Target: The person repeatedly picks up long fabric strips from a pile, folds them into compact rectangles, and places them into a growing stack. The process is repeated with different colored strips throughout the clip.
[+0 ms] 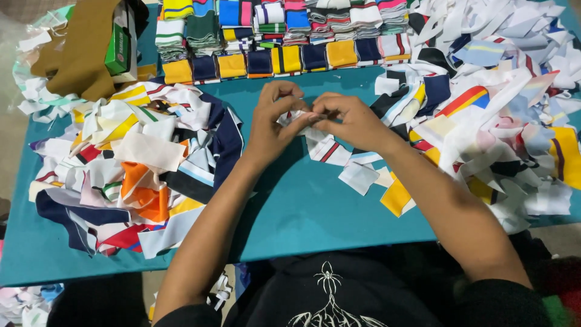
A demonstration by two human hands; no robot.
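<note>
Head view showed both hands meeting above the teal table (315,212), working one small white strip of knit fabric (295,117) between them. The left hand (272,124) had its thumb and fingers pinched on the strip's near end, and the right hand (351,121) was closed on the other end, so the piece sat held just over the tabletop, between the two big heaps. By my judgement the step in hand was folding or straightening this single piece; the move after it would call for keeping both ends pinched evenly so the edges line up before it goes anywhere. One strip was in the hands, as far as could be told. Two loose heaps lay on the table: a left pile of mixed strips (133,169) in white, orange, navy and yellow, and a larger right pile (496,115), mostly white. Along the far edge stood folded stacks (284,36) in about two rows, the front row holding roughly nine bundles; the back row was too crowded to count. One brown cloth (78,54) and one green box (118,45) sat at the far left.
</note>
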